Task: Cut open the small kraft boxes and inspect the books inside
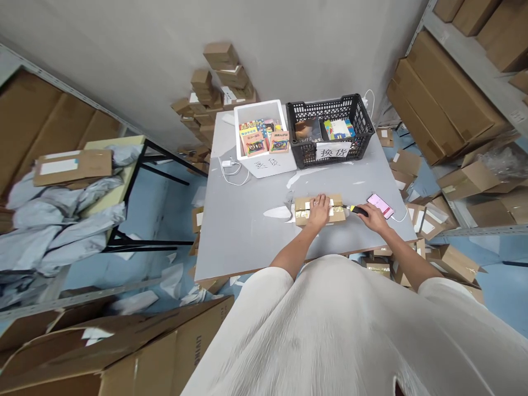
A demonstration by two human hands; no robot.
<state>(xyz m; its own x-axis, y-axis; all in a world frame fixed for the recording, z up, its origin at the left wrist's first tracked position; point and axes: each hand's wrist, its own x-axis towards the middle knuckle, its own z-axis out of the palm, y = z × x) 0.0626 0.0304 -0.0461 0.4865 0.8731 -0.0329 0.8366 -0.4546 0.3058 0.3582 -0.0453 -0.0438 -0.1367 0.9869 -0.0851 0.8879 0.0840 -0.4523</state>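
Observation:
A small flat cardboard parcel (pixel 339 212) with tape and a white label lies on the grey table (pixel 247 220). My left hand (pixel 318 210) rests flat on top of it, fingers stretched out, pressing it down. My right hand (pixel 372 216) is closed round a yellow and black utility knife (pixel 355 209), whose tip points at the parcel's right end. A pink phone (pixel 380 205) lies just beyond my right hand.
At the table's back stand a white foam box (pixel 264 165) and a black plastic crate (pixel 330 107), both holding colourful books and labelled. A white charger cable (pixel 233 168) lies left of them. Cardboard boxes crowd the floor, shelves and wall; grey mailer bags (pixel 61 225) pile left.

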